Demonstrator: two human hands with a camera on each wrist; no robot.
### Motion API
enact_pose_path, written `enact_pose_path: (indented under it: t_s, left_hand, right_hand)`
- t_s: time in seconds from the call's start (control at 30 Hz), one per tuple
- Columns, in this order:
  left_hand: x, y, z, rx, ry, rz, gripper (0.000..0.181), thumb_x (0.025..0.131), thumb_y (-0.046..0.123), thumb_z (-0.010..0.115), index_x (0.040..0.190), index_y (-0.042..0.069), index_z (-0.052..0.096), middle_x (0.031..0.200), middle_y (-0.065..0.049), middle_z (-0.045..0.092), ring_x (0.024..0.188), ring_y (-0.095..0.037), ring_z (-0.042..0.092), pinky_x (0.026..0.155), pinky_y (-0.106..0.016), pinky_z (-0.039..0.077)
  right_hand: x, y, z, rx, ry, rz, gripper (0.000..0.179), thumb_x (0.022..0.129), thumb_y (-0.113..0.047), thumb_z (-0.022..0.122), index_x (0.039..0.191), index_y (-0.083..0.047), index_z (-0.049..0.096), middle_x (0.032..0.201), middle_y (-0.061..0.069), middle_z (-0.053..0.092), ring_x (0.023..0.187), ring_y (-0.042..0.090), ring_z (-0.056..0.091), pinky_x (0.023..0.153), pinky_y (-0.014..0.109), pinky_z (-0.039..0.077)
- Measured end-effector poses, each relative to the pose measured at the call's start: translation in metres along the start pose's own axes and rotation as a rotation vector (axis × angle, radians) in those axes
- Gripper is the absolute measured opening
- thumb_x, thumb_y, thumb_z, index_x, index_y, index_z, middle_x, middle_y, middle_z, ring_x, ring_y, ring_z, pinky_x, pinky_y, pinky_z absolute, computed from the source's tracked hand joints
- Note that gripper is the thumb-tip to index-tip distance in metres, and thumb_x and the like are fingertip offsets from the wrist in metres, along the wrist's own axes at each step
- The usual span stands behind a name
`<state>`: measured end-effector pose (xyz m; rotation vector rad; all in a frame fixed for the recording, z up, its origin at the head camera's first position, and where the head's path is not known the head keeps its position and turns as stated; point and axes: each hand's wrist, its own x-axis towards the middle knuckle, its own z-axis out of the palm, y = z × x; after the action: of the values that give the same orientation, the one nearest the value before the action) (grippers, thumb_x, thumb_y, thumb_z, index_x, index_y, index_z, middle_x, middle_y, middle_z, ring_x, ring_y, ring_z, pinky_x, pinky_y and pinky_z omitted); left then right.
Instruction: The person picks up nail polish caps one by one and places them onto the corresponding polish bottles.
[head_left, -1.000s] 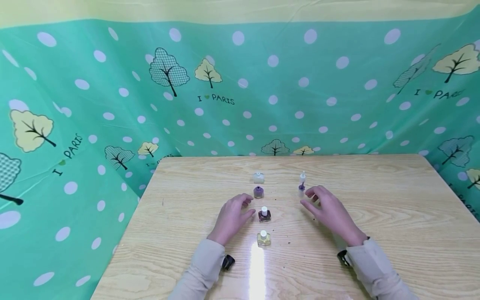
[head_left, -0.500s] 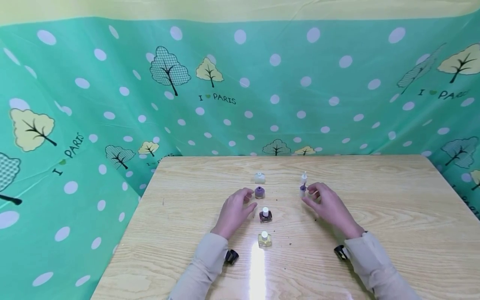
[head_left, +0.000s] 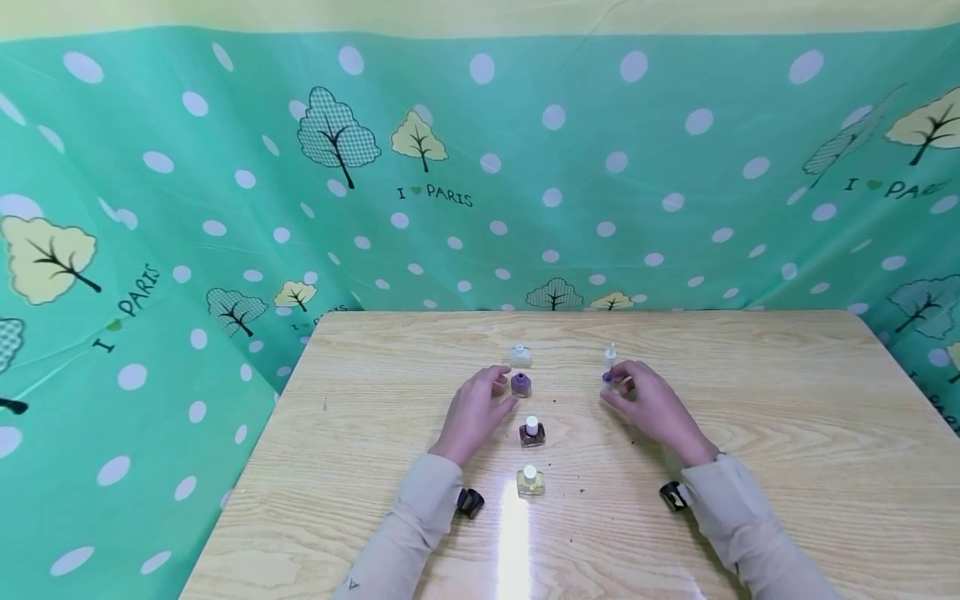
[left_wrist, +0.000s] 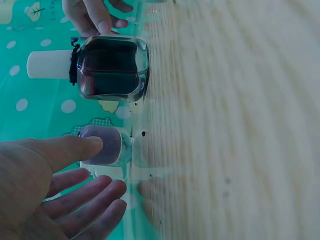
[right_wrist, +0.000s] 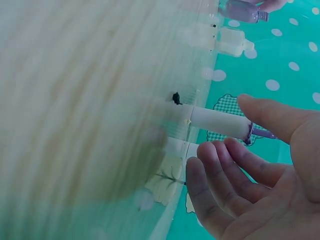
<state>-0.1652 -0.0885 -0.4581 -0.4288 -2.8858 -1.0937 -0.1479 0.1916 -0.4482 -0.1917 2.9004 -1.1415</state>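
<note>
An uncapped nail polish bottle of purple (head_left: 521, 387) stands near my left hand (head_left: 477, 408), whose thumb and fingers reach to either side of it. In the left wrist view the thumb overlaps this purple bottle (left_wrist: 113, 145), with the fingers loosely bent and apart. My right hand (head_left: 651, 406) is at a white brush cap (right_wrist: 220, 123) that stands upside down, its purple-coated brush (right_wrist: 262, 132) upward. Thumb and fingers lie on either side of the cap, with a gap showing. Behind it stands a second upturned brush cap (head_left: 610, 358), white.
An uncapped clear bottle (head_left: 520, 357) stands behind the purple one. Toward the front are a capped dark red bottle (head_left: 532, 433) and a capped pale yellow bottle (head_left: 530, 482). A green dotted cloth (head_left: 480, 167) hangs behind the wooden table (head_left: 360, 433).
Both hands have moved slightly forward, the left closer round the purple bottle and the right closer round the purple-brush cap. The bottles and caps keep their places.
</note>
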Motion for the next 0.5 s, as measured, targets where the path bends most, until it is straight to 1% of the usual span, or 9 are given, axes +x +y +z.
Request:
enact_pose_path:
  t_s: [0.1,0.27,0.5]
  left_hand:
    - [0.0027,-0.0008,0.0013,-0.002,-0.005,0.003,0.045,0.089,0.02,0.075,0.13,0.009,0.06,0.113,-0.009,0.069,0.102,-0.022,0.067,0.092,-0.039,0.056]
    - [0.0058,-0.002,0.0041,-0.007,-0.012,0.001,0.037,0.089,0.02,0.075,0.123,0.009,0.064,0.112,-0.007,0.068,0.099,-0.021,0.068,0.089,-0.037,0.057]
    - [0.008,-0.0009,0.0053,-0.008,-0.023,-0.016,0.026,0.089,0.021,0.075,0.111,0.011,0.067,0.107,-0.004,0.068,0.097,-0.019,0.067,0.087,-0.036,0.056]
  right_hand:
    - [0.0026,0.0001,0.0013,0.005,-0.002,-0.012,0.029,0.093,-0.013,0.069,0.116,0.002,0.059,0.113,0.017,0.061,0.095,0.025,0.061,0.08,0.039,0.054]
    - [0.0061,-0.0007,0.0034,0.012,-0.018,-0.02,0.024,0.093,-0.009,0.069,0.111,0.002,0.059,0.107,0.016,0.061,0.091,0.024,0.061,0.077,0.036,0.054]
    - [0.0081,-0.0007,0.0043,-0.001,-0.038,-0.01,0.019,0.094,-0.008,0.066,0.11,0.002,0.061,0.105,0.015,0.062,0.092,0.024,0.062,0.077,0.038,0.055]
